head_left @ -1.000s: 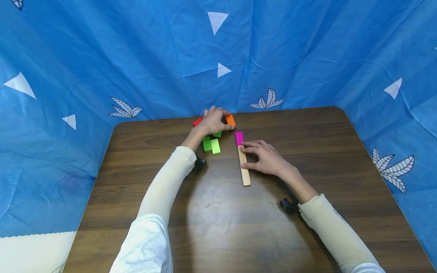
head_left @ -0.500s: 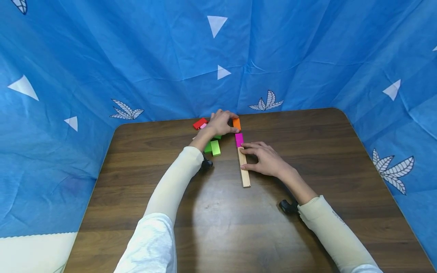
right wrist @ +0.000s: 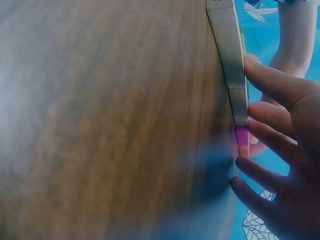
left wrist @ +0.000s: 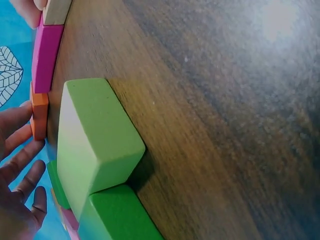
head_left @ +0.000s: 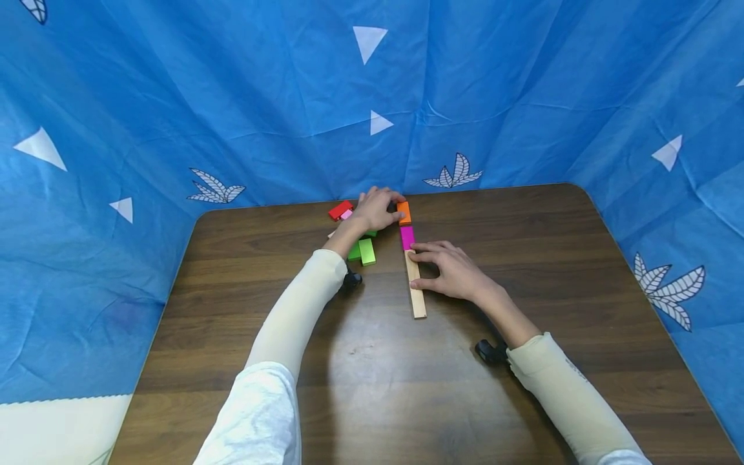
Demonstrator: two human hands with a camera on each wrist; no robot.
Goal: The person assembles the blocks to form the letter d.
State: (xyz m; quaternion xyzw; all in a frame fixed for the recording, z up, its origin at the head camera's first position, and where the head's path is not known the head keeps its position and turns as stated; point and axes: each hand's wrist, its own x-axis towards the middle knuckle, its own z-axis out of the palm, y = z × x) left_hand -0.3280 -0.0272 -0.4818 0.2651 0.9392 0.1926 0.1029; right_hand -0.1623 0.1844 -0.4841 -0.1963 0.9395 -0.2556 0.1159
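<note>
On the brown wood-grain bench [head_left: 581, 271], the left hand [head_left: 372, 212] pinches an orange rectangular block [head_left: 405, 214] beyond a magenta block [head_left: 407, 237]; the right hand [head_left: 452, 268] lies relaxed against pale wooden blocks [head_left: 418, 303]. Gentle, square nudges should keep everything aligned.

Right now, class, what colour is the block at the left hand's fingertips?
The block is orange; it shows best in the head view.

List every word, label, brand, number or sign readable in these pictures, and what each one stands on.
None can be read.
Right sleeve: small dark marks, too small to read.
Nearest wood block: a dark mark at its end, cut off by the right wrist view's edge, unreadable.
Blue curtain: printed triangles and leaves, no lettering visible.
</note>
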